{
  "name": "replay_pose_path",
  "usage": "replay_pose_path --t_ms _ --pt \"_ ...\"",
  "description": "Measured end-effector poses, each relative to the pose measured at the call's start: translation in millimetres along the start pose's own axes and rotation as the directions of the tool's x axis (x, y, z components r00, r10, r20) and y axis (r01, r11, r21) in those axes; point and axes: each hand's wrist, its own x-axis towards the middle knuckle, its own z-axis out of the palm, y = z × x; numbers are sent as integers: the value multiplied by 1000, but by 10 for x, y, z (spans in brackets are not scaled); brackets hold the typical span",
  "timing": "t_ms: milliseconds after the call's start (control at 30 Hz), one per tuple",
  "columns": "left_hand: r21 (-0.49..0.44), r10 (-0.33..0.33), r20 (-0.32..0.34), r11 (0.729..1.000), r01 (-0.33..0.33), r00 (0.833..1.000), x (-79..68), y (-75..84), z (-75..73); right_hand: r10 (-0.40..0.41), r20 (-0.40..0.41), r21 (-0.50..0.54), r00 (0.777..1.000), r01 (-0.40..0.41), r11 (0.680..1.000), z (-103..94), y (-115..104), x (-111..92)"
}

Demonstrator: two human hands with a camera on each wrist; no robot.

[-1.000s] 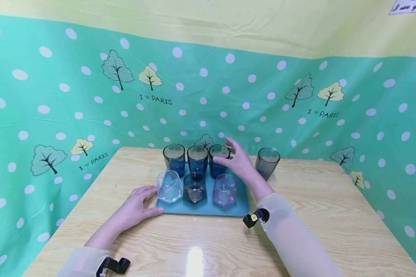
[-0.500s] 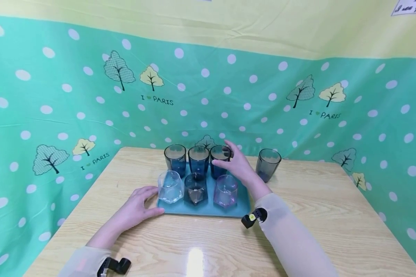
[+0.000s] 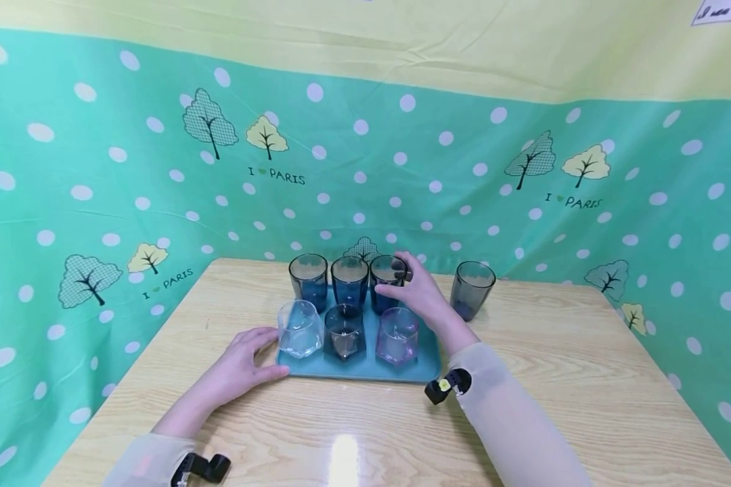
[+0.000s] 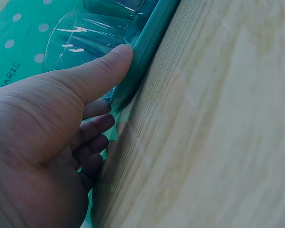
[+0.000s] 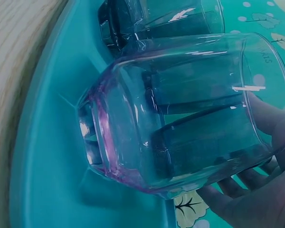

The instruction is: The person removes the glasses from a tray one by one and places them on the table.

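Observation:
In the head view my right hand (image 3: 423,291) holds the rightmost of three tall smoky glasses (image 3: 380,297) in the tray's back row, thumb on its near side and fingers round its right. My left hand (image 3: 240,368) grips the front left corner of a blue tray (image 3: 359,370); in the left wrist view its thumb (image 4: 116,61) lies on the rim. Along the tray's front stand a clear faceted glass (image 3: 300,331), a dark one (image 3: 344,335) and a pink-tinted one (image 3: 396,338). That pink-tinted glass fills the right wrist view, partly in front of the right hand.
Another tall grey glass (image 3: 472,294) stands on the wooden table (image 3: 554,379), just right of the tray and the right hand. Two more tall smoky glasses, one at the back left (image 3: 308,284), stand close together. A polka-dot cloth (image 3: 365,176) hangs behind the table.
My right hand's fingers have come down and closed in round the tall smoky glass. The left hand stays at the tray corner, and the glasses stand where they were.

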Motion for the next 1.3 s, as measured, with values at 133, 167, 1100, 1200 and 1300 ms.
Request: replay_pose_path --t_ms 133,167,1100,1200,1300 --pt "-1 5 -1 1000 -5 1000 -2 -2 -5 -2 -3 12 1000 2 1000 2 5 -14" --pt "-2 6 -2 1000 -6 1000 -1 -2 -4 -5 -4 18 1000 5 1000 1 9 -18" --pt "-3 19 -14 1000 -20 1000 -5 -4 10 30 -139 51 990 -23 998 -203 -73 -248" --pt "-3 23 -17 1000 -23 1000 -6 -9 11 29 -156 45 987 -22 999 -254 -121 -297" --pt "-3 25 -20 1000 -25 999 -7 -13 9 20 -166 26 986 -16 1000 -316 -172 -348"
